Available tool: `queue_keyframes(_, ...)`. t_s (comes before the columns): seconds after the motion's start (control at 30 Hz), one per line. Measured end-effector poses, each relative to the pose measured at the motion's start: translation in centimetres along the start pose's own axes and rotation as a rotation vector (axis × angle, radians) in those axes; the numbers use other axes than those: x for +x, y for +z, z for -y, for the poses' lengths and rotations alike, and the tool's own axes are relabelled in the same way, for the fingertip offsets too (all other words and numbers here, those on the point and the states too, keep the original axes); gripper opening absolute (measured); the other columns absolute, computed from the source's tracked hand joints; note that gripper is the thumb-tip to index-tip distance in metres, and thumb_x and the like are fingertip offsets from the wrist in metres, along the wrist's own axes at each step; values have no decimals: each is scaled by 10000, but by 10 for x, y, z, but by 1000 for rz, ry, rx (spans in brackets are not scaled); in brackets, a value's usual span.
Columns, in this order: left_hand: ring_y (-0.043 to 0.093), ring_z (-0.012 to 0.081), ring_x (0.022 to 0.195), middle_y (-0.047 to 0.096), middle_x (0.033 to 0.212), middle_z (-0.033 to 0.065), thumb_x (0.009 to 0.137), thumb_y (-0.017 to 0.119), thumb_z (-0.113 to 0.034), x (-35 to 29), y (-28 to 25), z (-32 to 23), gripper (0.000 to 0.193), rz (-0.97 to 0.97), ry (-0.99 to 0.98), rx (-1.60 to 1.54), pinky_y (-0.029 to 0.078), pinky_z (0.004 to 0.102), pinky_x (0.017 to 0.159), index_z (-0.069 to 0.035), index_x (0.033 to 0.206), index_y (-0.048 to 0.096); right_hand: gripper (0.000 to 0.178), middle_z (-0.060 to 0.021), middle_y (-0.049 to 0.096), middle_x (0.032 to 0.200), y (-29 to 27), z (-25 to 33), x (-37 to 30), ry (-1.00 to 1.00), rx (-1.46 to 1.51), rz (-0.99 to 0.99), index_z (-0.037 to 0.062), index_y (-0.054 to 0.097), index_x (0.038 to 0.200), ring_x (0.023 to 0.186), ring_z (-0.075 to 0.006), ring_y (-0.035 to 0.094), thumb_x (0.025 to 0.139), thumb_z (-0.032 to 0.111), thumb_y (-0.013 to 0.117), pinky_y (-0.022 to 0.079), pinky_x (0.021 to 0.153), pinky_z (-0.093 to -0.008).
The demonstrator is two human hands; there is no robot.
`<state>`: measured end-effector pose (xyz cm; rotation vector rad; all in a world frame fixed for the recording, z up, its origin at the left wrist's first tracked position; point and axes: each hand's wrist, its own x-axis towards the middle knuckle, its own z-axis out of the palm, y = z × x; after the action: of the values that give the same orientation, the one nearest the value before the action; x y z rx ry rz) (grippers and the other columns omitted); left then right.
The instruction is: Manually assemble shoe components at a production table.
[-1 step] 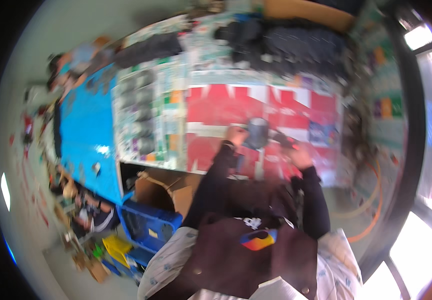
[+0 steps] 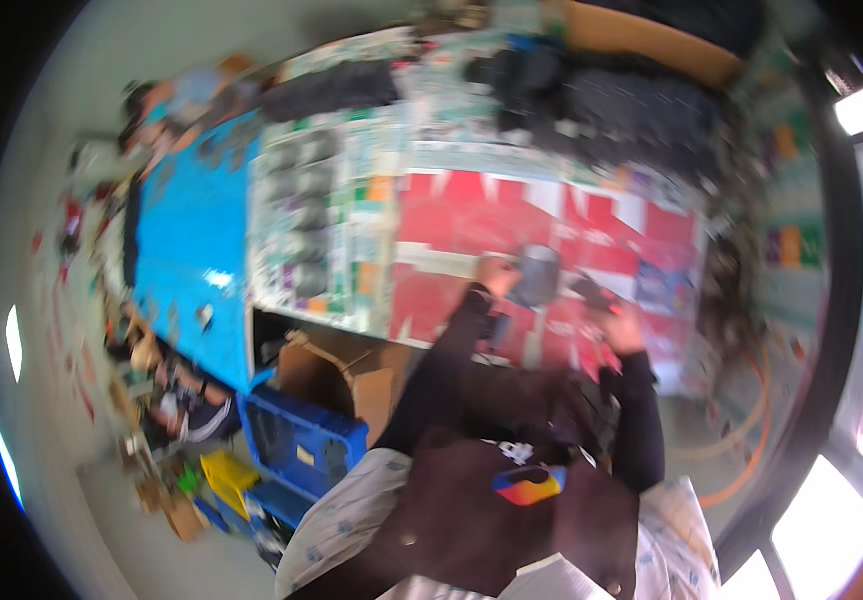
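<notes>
A dark grey rounded piece (image 2: 537, 276) lies on the red and white printed sheet covering the table in front of me. At its left edge is my left hand (image 2: 497, 275), its fingers closed on that edge. To the right of the piece, a short gap away, my right hand (image 2: 620, 325) is wrapped round a dark hand tool (image 2: 595, 294) with a small red part. Motion blur hides what kind of tool it is. The tool's dark end points up and left, toward the grey piece.
Heaps of dark pieces (image 2: 642, 100) lie along the table's far side. Rows of grey rounded pieces (image 2: 310, 212) sit to the left, before a blue tabletop (image 2: 192, 230). Other people (image 2: 202, 410) are at the left. A cardboard box (image 2: 327, 375), blue crate (image 2: 307, 440) and orange hose (image 2: 752, 460) are nearby.
The whole view has shifted, so the table and both hands appear slightly farther right. Between the hands, the grey piece and the tool, I see no clear change.
</notes>
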<state>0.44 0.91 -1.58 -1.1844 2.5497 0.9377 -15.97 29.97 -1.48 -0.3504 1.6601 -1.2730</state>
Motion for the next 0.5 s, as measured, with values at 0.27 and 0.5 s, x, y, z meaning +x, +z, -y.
queue_keyframes(0.27,708,408,849,718,825,238,825,638,-318,-8,35,-105,307,-37,80,-245,554,470,788,-30,861,739,281,-26,690,856,-158,16,-62,18,78,-189,29,706,1036,710,-144,639,782,49,588,472,561,-277)
queue_keyframes(0.5,675,172,975,675,987,94,921,638,-94,-18,-108,155,241,-476,-12,-1079,561,281,818,-42,1147,571,290,-102,718,805,-120,30,-67,-3,34,-212,-36,653,962,760,-204,666,701,34,549,487,723,-294)
